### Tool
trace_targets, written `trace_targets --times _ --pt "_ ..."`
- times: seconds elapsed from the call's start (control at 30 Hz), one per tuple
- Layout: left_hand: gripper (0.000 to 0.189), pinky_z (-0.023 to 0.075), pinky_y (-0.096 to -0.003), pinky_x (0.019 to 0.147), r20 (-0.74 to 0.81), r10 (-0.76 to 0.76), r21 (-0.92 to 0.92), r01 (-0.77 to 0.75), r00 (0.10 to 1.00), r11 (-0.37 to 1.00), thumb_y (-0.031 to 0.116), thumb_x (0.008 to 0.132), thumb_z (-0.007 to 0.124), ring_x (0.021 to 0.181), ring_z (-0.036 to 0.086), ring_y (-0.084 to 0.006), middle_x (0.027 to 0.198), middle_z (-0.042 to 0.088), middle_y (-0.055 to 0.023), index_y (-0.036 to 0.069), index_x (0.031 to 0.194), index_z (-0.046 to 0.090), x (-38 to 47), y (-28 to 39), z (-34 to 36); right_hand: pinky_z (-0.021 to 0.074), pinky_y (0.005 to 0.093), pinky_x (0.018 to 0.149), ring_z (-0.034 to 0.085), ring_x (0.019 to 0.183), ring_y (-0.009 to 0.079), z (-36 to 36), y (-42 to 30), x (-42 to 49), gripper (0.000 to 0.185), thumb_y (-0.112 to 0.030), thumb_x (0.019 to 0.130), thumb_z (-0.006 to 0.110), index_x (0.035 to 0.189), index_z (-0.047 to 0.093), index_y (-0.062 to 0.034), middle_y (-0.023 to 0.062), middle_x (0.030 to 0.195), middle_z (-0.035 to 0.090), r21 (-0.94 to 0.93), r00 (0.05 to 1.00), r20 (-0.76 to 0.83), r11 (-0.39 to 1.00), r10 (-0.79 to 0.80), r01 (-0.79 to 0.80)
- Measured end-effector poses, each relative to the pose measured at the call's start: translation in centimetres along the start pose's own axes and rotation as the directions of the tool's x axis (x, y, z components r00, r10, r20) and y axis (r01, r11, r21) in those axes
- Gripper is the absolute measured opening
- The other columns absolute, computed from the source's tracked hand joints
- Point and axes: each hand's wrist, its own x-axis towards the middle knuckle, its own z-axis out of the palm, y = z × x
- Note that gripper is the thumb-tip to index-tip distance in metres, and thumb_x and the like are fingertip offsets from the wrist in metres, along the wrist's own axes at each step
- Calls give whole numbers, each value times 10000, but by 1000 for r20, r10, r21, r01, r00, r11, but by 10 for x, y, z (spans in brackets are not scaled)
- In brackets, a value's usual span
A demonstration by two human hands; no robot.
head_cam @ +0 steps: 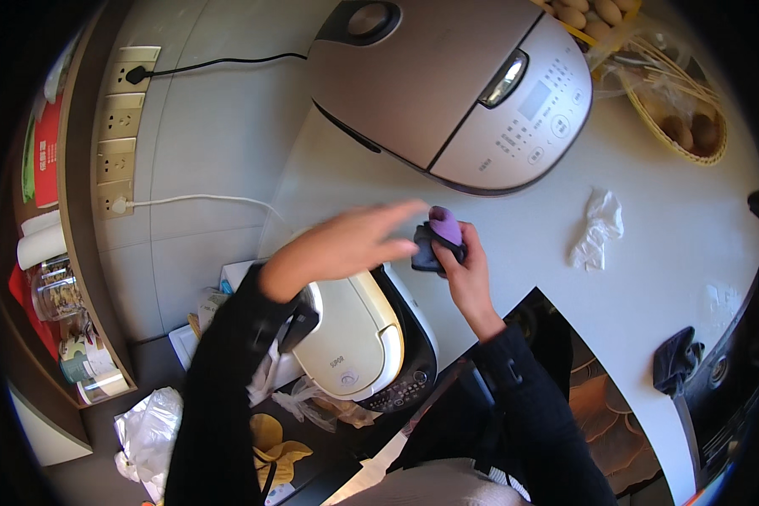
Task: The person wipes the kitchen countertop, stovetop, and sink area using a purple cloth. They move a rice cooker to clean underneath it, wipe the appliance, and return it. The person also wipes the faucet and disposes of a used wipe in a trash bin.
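My right hand (468, 278) grips a small bundle of folded cloth, with a purple cloth (446, 226) rolled on top and a dark grey cloth (425, 250) around its lower part. Whether these are one piece or two, I cannot tell. Blurred by motion, my left hand (348, 243) is spread with its fingers apart, just left of the bundle; nothing shows in it. Behind both hands is a large rose-brown rice cooker (411, 82) with a silver control panel. Below my left forearm stands a cream-lidded Supor cooker (348, 341).
Toward the right, a crumpled white plastic bag (598, 228) and a dark cloth (673, 360) lie on the white counter (525, 234), near a black stove (727, 405). A wicker basket (708, 155) sits at upper right. Wall sockets (123, 117) feed two cords on the left.
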Motion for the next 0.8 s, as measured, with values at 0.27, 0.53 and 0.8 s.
trace_targets --times 0.27,0.53,0.8 --pt "220 417 -344 1021 -929 -340 -345 -8 148 938 37 948 540 1165 552 -216 1253 591 -106 -3 1147 622 -185 -101 130 485 423 938 573 1060 390 38 38 52 324 17 752 605 1070 654 -28 175 1111 631 -387 829 534 824 -165 414" --pt "326 357 -326 1069 -734 -622 -624 91 273 776 3 965 475 1237 491 -208 1346 523 -121 -13 1286 529 -226 -116 261 504 406 880 622 990 368 35 32 55 373 51 729 626 1088 658 -44 162 1074 661 -497 813 578 757 -76 424" --pt "426 299 -359 1109 -675 -683 -714 -14 280 700 56 998 449 1314 395 -232 1425 407 -133 10 1415 374 -215 -123 278 517 377 769 650 890 326 45 29 101 385 4 653 771 1016 649 -26 164 946 686 -567 734 642 781 221 262"
